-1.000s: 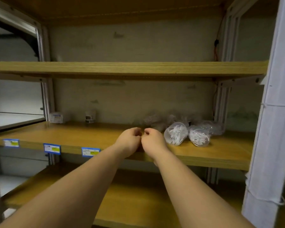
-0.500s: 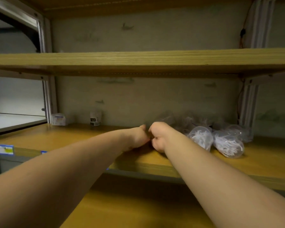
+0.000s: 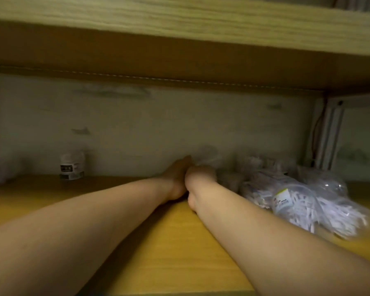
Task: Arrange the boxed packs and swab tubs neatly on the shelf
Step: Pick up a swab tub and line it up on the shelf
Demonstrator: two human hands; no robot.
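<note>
Where both hands point(image 3: 185, 178) meet: clear, blurred swab tubs point(image 3: 295, 197), white-filled.

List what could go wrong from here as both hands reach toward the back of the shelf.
1. The right forearm lies close beside the heap of clear swab tubs; a sideways move could roll them toward the front edge.
2. The left hand and right hand are pressed together far back, fingers hidden, so any grip there looks uncertain.
3. The upper shelf board hangs low overhead, likely limiting lift.
</note>
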